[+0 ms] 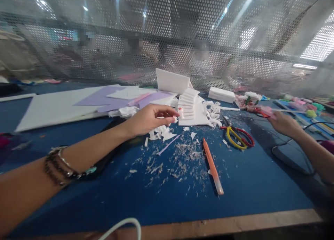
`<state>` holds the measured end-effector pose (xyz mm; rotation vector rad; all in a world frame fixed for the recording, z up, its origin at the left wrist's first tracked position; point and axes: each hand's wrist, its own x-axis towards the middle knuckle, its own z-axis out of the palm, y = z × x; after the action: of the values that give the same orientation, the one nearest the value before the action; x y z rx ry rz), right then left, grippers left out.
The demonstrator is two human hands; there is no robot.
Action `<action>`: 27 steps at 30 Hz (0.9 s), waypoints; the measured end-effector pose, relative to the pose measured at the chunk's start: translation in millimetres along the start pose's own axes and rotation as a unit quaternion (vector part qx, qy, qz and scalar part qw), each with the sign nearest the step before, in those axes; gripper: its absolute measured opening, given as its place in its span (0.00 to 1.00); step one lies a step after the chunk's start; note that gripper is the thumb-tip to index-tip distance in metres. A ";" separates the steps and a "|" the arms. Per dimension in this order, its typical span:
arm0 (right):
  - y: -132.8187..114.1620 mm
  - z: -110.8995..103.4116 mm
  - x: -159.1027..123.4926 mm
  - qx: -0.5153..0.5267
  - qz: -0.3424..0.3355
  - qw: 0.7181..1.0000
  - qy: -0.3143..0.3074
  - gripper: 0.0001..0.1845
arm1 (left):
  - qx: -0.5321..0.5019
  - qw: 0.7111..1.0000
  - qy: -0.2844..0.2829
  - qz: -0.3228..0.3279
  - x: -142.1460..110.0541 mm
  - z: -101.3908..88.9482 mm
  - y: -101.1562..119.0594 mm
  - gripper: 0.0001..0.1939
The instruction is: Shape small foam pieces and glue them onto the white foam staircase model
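My left hand [150,119] reaches in from the left, thumb and fingertips brought together in a pinch. A small white bit shows at the fingertips, too small to name. They are right beside a white stepped model [188,104], like a little staircase, on a white base sheet [197,120]. A red spot shows on its left edge. Far to the right, my right hand [283,123] has its fingers closed at a pinkish, see-through thing [267,112] with red parts beside it; its kind is unclear. Scissors [236,137] with yellow and red handles and an orange marker [212,167] lie between the hands.
White and lilac sheets [57,106] are stacked at the left. A white panel [172,80] stands behind the steps, a white block [221,94] right of it. Paper scraps [214,111] and shavings litter the blue table. A dark cable [289,163] curls at right. A perforated metal screen [167,31] rises behind.
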<state>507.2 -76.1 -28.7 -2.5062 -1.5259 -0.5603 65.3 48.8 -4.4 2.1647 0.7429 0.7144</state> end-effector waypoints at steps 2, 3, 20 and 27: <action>-4.7 -9.8 3.1 -0.005 0.003 1.000 -0.010 0.20 | -0.054 0.998 0.013 -0.025 7.4 -3.4 -6.0 0.14; -9.9 -15.4 4.7 -0.005 0.003 1.000 -0.011 0.19 | -0.074 0.996 0.020 -0.034 11.2 -5.1 -9.4 0.13; -189.2 -40.4 42.4 0.063 -0.220 0.967 0.112 0.32 | -0.280 0.937 0.149 -0.144 51.3 -31.2 -42.9 0.07; -214.0 -30.6 51.1 0.038 -0.261 0.957 0.124 0.29 | -0.310 0.922 0.175 -0.151 58.8 -29.6 -52.2 0.04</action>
<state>332.6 56.7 6.2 -1.8730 -2.0554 -0.8282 70.4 132.2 -12.4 1.3307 0.8649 1.0200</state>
